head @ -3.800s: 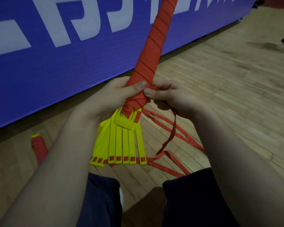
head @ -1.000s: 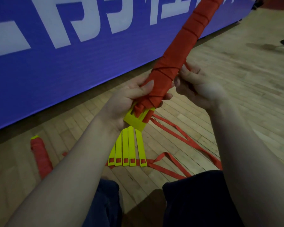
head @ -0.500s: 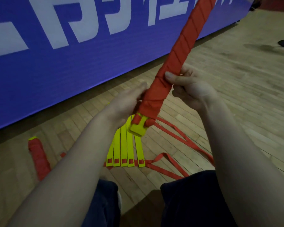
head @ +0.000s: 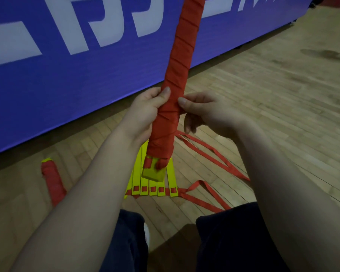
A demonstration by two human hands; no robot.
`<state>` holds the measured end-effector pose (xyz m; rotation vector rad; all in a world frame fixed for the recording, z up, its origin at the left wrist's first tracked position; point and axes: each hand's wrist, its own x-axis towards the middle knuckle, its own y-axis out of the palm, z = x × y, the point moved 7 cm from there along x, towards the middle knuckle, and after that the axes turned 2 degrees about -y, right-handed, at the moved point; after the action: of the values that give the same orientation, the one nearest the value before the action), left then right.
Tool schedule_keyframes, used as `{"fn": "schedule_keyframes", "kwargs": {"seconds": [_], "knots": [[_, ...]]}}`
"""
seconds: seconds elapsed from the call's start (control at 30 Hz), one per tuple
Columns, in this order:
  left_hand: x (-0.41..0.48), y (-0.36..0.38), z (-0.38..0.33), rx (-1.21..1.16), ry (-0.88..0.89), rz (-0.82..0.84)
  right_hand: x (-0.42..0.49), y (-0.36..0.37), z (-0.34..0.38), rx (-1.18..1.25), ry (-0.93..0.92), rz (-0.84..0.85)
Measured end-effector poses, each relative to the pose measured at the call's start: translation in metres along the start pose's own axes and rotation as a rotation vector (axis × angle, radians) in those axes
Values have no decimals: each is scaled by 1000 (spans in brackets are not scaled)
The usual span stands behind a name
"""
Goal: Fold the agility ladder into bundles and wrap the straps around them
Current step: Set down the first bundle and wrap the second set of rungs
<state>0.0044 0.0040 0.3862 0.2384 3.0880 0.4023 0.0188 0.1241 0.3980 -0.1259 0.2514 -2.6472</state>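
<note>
Step in hand, as it reads: finishing the wrap on one bundle. The left hand (head: 143, 112) is clamped round the long red strap-wrapped bundle (head: 180, 71), thumb up its front, holding it near-upright w/ the top running out of shot above the hands. The right hand (head: 208, 112) sits just beside, on the bundle's other side, thumb tip touching its right edge and other fingers curled under. Whether they pinch a strap end can't be told, since that part is hidden. So the hands are close together w/ the bundle between them. Below the hands the wrap stops short and the bundle's yellow plastic end (head: 152, 174) pokes out bare. Under that, on the wooden plank floor (head: 283, 99), lies a fan of flat yellow plastic rungs (head: 145, 181) not yet bundled. Loose red webbing straps (head: 214, 154) trail off below the right hand toward the person's dark-blue trouser leg (head: 234, 236). A shorter red-wrapped bundle (head: 52, 181) w/ a yellow tip lies on the floor left of the left forearm, prob. done. Beyond the hands stands a blue banner (head: 77, 79) w/ white lettering. Judgement: task approx. midway, this wrap nearly complete. Next move prob. calls for the strap tail tucked or cinched by the right hand while the left holds tension so the turns don't slacken, then the bundle set down & the remaining rungs gathered.
</note>
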Motion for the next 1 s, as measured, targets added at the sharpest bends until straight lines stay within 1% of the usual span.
{"fn": "schedule_keyframes", "kwargs": {"seconds": [0.1, 0.17, 0.23, 0.27, 0.33, 0.37, 0.4, 0.5, 0.6, 0.67, 0.73, 0.83, 0.93, 1.0], "knots": [[-2, 2, 7, -103, -67, 27, -4, 4, -2, 67, 16, 40], [-1, 5, 9, -199, -85, 37, 0, 1, -6, 152, 16, -31], [0, 6, 9, -271, -77, 30, 6, -9, -12, 278, 56, -218], [1, 3, 8, -291, -69, -3, 6, -13, -15, 292, 71, -340], [5, -4, 7, -333, -44, -68, 5, -20, -16, 211, 57, -582], [7, -7, 8, -354, -37, -85, 4, -20, -13, 162, 23, -664], [8, -9, 9, -373, -32, -92, 4, -17, -9, 131, -22, -707], [8, -13, 11, -400, -19, -130, 10, -6, 3, 49, -155, -687], [7, -15, 10, -412, -5, -157, 17, 3, 6, -76, -195, -631], [5, -16, 10, -413, 2, -186, 21, 11, 3, -128, -178, -597], [4, -18, 13, -376, -7, -209, 25, 16, -1, -55, -128, -542], [5, -24, 16, -253, -72, -190, 31, 22, -6, 185, -71, -444], [7, -34, 12, -146, -102, -172, 37, 24, -11, 334, -7, -423], [7, -44, 6, -103, -96, -193, 43, 28, -13, 349, 23, -421]]}}
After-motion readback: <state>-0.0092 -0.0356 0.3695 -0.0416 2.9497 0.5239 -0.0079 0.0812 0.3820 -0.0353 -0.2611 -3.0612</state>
